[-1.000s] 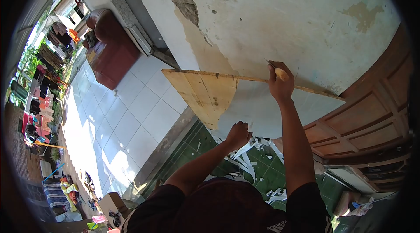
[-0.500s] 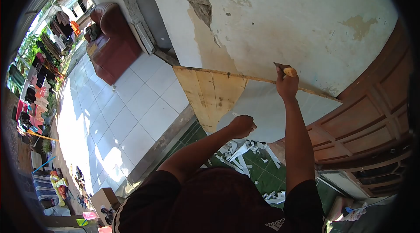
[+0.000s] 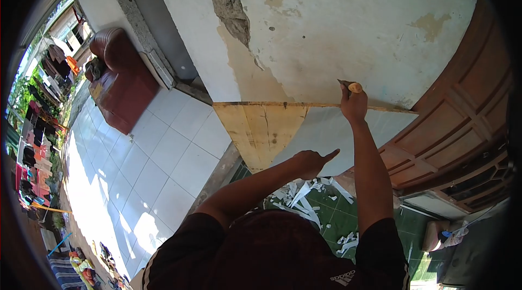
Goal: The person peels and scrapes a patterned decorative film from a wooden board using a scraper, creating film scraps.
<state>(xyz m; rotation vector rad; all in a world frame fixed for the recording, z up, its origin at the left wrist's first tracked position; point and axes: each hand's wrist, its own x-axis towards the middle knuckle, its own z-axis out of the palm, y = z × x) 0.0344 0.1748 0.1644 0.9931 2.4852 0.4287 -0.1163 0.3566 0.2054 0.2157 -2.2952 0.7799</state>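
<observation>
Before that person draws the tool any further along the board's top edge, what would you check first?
1. Right hand grips the yellow-handled tool firmly: ok, fist closed around it.
2. Tool tip sits at the top edge of the board: ok.
3. Left hand steadies the board: ok, fingers spread on its pale face.
4. Left hand clear of the tool's path: ok, well below the edge.
5. Board resting securely against the wall: cannot tell.
6. Footing clear: not ok, white scraps litter the green floor.

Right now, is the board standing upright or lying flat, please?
Upright: the board stands on edge against the wall, the right hand at its top edge.
</observation>
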